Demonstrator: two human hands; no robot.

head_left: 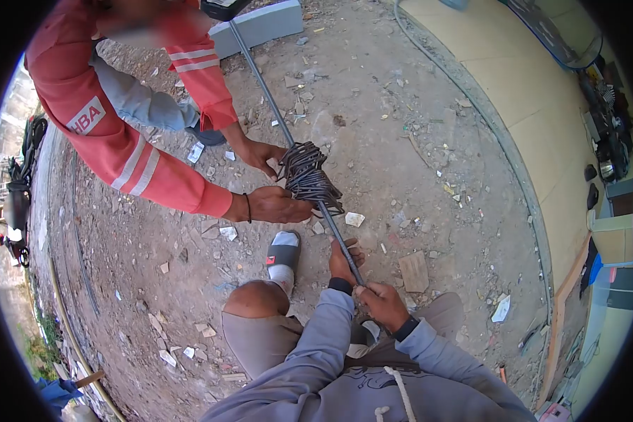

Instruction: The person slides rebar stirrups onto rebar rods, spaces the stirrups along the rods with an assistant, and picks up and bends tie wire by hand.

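Note:
A long steel rebar (pixel 260 81) slants from the top of the view down toward my lap. My left hand (pixel 342 263) is closed around its lower part. Closer to my body, my right hand (pixel 385 307) grips the bar's near end. Further up, a bundle of bent steel stirrups (pixel 309 176) hangs threaded on the rebar. A co-worker in a red sleeve (pixel 162 186) has one hand (pixel 274 205) under the stirrups' near side and the other hand (pixel 257 155) at their far side.
Rubble and broken tile pieces (pixel 501 309) litter the dirt ground. A pale block (pixel 260 27) lies at the top, beside the rebar's far end. On the right runs a tiled ledge (pixel 503 77) with a hose (pixel 429 56) along its edge. My sandalled foot (pixel 284 253) stands below the bundle.

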